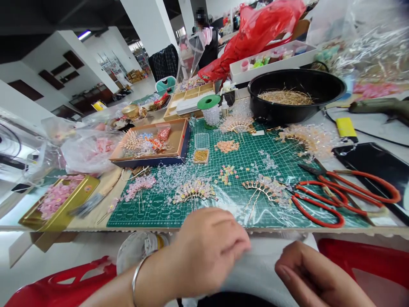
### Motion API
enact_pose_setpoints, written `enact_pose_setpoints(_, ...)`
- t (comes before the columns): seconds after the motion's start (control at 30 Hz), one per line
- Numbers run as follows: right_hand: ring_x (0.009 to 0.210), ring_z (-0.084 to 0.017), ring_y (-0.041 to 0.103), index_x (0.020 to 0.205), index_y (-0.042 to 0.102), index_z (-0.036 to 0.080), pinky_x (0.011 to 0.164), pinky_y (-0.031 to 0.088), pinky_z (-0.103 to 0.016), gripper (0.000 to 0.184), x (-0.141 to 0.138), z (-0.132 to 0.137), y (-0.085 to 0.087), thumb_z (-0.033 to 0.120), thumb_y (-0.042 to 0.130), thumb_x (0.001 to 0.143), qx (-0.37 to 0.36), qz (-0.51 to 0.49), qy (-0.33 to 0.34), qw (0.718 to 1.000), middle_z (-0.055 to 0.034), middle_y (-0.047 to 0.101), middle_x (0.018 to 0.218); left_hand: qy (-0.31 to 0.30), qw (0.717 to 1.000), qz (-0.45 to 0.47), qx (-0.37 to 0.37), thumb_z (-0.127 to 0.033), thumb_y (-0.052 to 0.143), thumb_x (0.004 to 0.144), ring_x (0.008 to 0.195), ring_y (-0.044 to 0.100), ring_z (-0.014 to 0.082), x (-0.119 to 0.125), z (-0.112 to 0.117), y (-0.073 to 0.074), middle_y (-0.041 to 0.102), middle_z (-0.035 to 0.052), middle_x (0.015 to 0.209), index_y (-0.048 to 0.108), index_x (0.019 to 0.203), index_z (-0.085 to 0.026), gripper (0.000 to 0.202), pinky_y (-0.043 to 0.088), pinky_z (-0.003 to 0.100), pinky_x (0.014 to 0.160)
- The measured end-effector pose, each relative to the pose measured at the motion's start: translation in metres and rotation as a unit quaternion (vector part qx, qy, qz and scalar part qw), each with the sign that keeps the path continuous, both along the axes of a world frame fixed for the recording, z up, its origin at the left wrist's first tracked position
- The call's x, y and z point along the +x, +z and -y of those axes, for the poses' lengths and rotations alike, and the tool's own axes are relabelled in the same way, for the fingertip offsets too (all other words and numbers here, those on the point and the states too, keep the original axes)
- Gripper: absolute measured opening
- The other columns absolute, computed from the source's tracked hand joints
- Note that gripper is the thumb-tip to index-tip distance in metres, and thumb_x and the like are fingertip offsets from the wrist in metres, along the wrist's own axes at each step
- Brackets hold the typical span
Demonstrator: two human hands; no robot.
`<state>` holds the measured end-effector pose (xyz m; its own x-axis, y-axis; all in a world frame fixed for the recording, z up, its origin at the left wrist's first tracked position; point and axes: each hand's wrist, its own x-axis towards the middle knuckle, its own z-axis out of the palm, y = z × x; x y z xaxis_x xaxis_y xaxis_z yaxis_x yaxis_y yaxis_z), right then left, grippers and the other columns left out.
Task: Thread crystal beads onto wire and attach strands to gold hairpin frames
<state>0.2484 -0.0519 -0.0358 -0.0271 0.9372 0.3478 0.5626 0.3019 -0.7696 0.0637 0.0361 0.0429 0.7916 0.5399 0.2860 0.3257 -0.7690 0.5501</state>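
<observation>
My left hand (pixel 207 247) hovers below the table's front edge, fingers curled and pressed together, blurred at the tips, with a silver bangle on the wrist. My right hand (pixel 306 273) sits lower right, fingers curled inward. Between them lies white, cloth-like material (pixel 258 268); whether either hand grips it is unclear. On the green cutting mat (pixel 204 213) just ahead lie beaded hair combs (pixel 193 192) and another gold comb (pixel 262 187) under clear plastic film. Loose beads (pixel 226 146) are scattered over the mat.
Red-handled pliers and scissors (pixel 335 196) lie at the mat's right. A black bowl (pixel 295 94) of straw stands behind. A cardboard box lid (pixel 153 143), a gold tin (pixel 60 200) of pink flowers, a glue gun (pixel 380 106) and plastic bags surround. A person sits at the far table.
</observation>
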Motion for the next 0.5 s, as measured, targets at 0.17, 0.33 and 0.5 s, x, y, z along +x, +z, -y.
enact_pose_setpoints(0.17, 0.053, -0.015, 0.058, 0.074, 0.058, 0.025, 0.046, 0.046, -0.022, 0.021, 0.01, -0.011, -0.004, 0.035, 0.061, 0.092, 0.009, 0.014, 0.016, 1.0, 0.0015, 0.058, 0.057, 0.138, 0.99, -0.017, 0.006, -0.016, 0.06, 0.094, 0.067, 0.06, 0.0091, 0.011, -0.047, 0.018, 0.068, -0.0039, 0.072, 0.067, 0.079, -0.019, 0.017, 0.046, 0.023, 0.066)
enact_pose_setpoints(0.33, 0.054, -0.011, 0.058, 0.081, 0.055, 0.023, 0.048, 0.046, -0.019, 0.017, 0.015, -0.028, -0.003, 0.01, 0.051, 0.091, 0.028, 0.011, 0.081, 0.996, 0.0021, 0.062, 0.064, 0.187, 0.973, -0.12, 0.057, -0.024, 0.057, 0.095, 0.088, 0.068, 0.0164, 0.025, -0.1, 0.015, 0.076, -0.0012, 0.096, 0.074, 0.095, -0.023, 0.016, 0.049, 0.031, 0.078)
enact_pose_setpoints(0.5, 0.056, -0.012, 0.056, 0.084, 0.057, 0.021, 0.051, 0.044, -0.022, 0.018, 0.011, -0.041, -0.001, 0.008, 0.049, 0.094, 0.097, 0.053, 0.185, 0.977, 0.0011, 0.062, 0.065, 0.188, 0.955, -0.219, 0.074, -0.023, 0.054, 0.093, 0.092, 0.07, 0.0216, 0.039, -0.149, 0.008, 0.077, 0.0, 0.1, 0.076, 0.097, -0.024, 0.022, 0.05, 0.034, 0.076)
